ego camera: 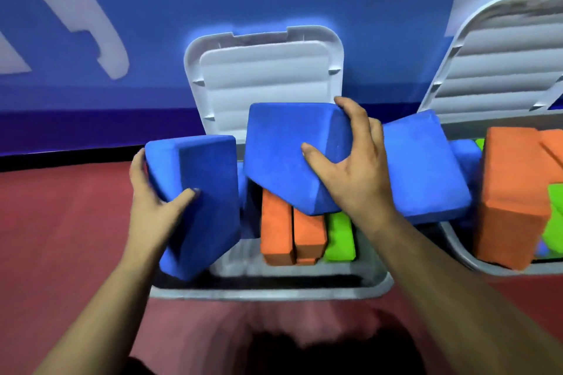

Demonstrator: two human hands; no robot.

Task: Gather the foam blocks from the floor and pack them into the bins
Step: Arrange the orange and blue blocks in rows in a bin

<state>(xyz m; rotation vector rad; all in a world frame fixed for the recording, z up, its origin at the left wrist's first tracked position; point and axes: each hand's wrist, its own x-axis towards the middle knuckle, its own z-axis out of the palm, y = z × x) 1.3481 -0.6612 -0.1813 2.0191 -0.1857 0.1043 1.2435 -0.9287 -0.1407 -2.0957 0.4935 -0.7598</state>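
Packing looked well along. Bin (274,291) held upright orange blocks (277,231) and green block (339,237); second bin (463,256) was crammed.
Left hand (152,192) gripped left block (201,192) over bin's left edge.
Right hand (344,167) clasped middle block (286,149) atop orange blocks.
Third block (426,173) lay across both bins, crowding space.
Lid (265,76) stood open behind.
No loose blocks showed on floor (61,222).

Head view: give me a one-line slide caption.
Left hand holds one blue block, right hand a second blue block, at the grey bin.
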